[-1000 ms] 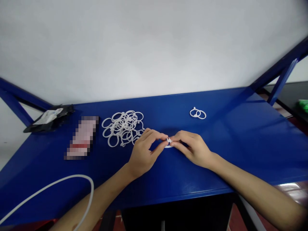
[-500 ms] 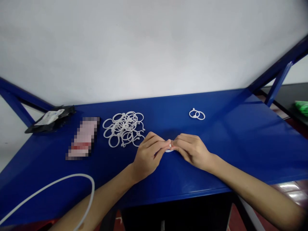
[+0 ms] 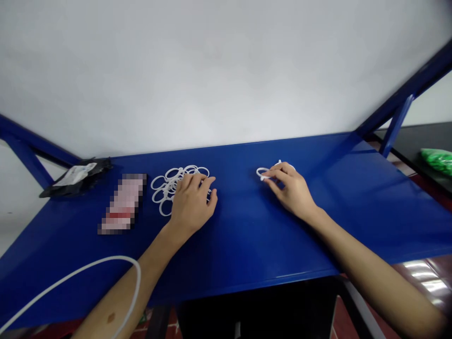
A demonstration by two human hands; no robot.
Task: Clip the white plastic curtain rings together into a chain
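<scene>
Left hand [image 3: 192, 207] on rings [image 3: 160, 194], right hand [image 3: 291, 190] on ring pair [image 3: 260, 173], label [image 3: 75, 174] unreadable

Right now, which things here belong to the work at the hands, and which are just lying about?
At the hands: left hand resting on a pile of white plastic rings; right hand with fingers on a white plastic ring.

Lying about: black pouch with white label; blurred pink-and-red packet; curved white plastic tube; green plastic bag.
</scene>
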